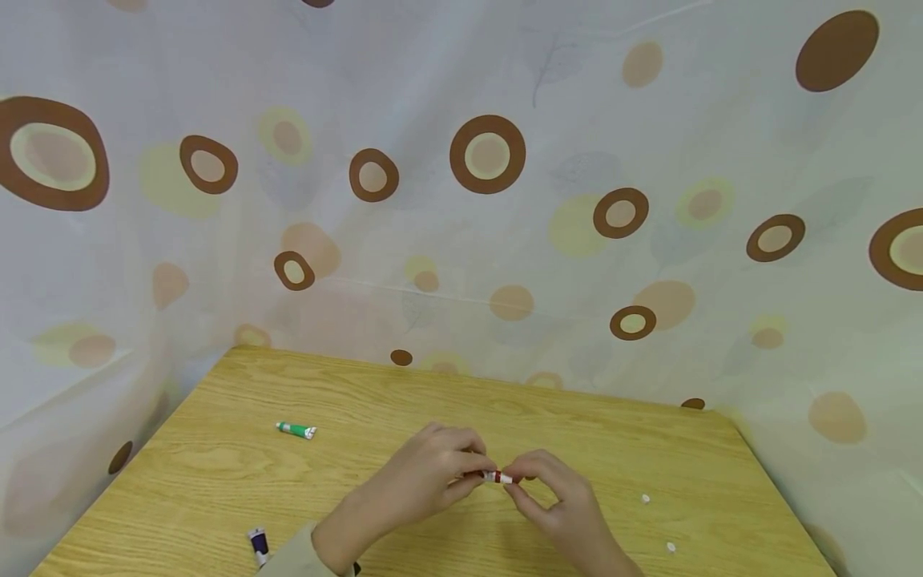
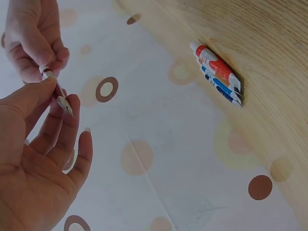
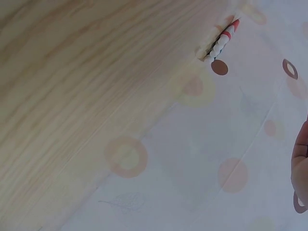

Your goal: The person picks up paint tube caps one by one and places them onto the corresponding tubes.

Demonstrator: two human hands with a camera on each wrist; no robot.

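A small paint tube (image 1: pixel 497 477) with a dark red band is held between both hands over the wooden table. My left hand (image 1: pixel 433 473) pinches its body between thumb and fingers. At the tube's other end, my right hand (image 1: pixel 562 505) pinches the white tip with thumb and fingertips. The left wrist view shows the left hand (image 2: pixel 45 154) close up with its other fingers spread, and the right hand (image 2: pixel 36 41) meeting it at the tip. Fingers cover much of the tube. Only part of a hand (image 3: pixel 301 166) shows at the right wrist view's edge.
A green paint tube (image 1: pixel 296 430) lies at the left, and a dark blue tube (image 1: pixel 259 545) nearer the front. Two small white caps (image 1: pixel 645 498) lie to the right. Red and blue tubes (image 2: pixel 219 67) lie side by side. A patterned curtain (image 1: pixel 433 240) hangs behind the table.
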